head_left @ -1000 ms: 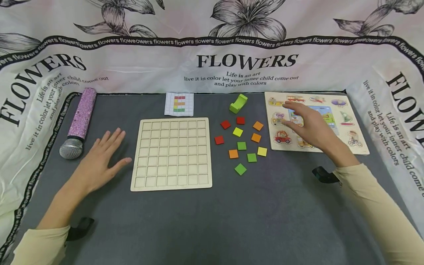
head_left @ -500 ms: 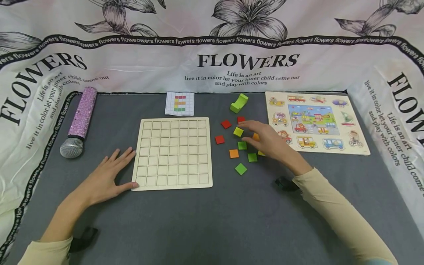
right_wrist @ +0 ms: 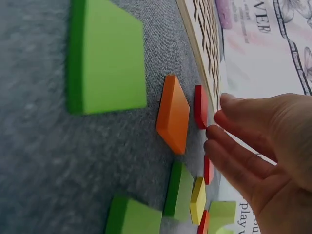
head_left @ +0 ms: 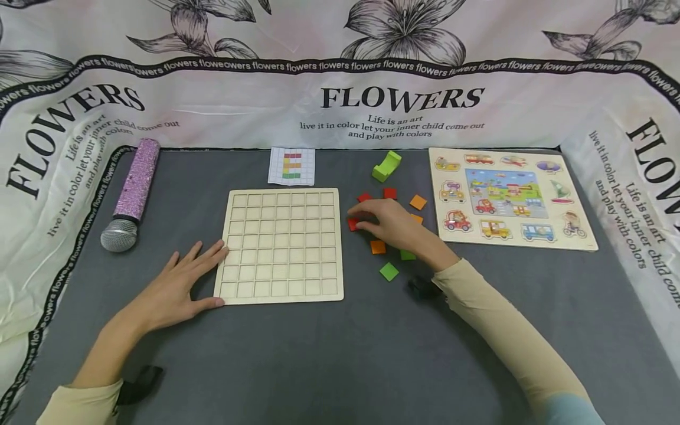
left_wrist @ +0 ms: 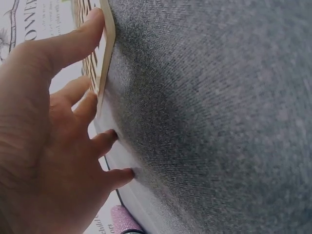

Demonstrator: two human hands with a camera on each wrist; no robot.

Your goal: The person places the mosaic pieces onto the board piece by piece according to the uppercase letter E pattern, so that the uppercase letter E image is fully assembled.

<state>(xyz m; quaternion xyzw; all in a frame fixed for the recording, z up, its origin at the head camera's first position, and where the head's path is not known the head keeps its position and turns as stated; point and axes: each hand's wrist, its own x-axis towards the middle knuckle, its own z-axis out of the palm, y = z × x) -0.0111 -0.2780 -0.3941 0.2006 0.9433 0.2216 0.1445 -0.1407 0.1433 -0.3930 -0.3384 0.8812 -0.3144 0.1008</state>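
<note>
A pale wooden grid board (head_left: 278, 245) lies in the middle of the table in the head view. My left hand (head_left: 171, 292) is spread at its left side, with thumb and fingertips touching the edge; the left wrist view shows the thumb on the board's (left_wrist: 111, 36) rim. To the right of the board, my right hand (head_left: 395, 224) hovers over scattered square tiles, hiding some. Its fingertips are beside a red tile (head_left: 352, 225). In the right wrist view, thumb and fingers hang close to the red tile (right_wrist: 200, 107) without pinching it. An orange tile (right_wrist: 174, 114) lies nearer that camera.
A card with a coloured pattern (head_left: 291, 166) lies behind the board. A green curved block (head_left: 386, 166) sits behind the tiles. On the right is a picture puzzle board (head_left: 512, 233), and a pink glittery microphone (head_left: 137, 183) lies at the left. Patterned cloth surrounds the grey surface.
My right hand has moved left from above the picture puzzle to the red tile. My left hand has come right and down to the grid board's left edge.
</note>
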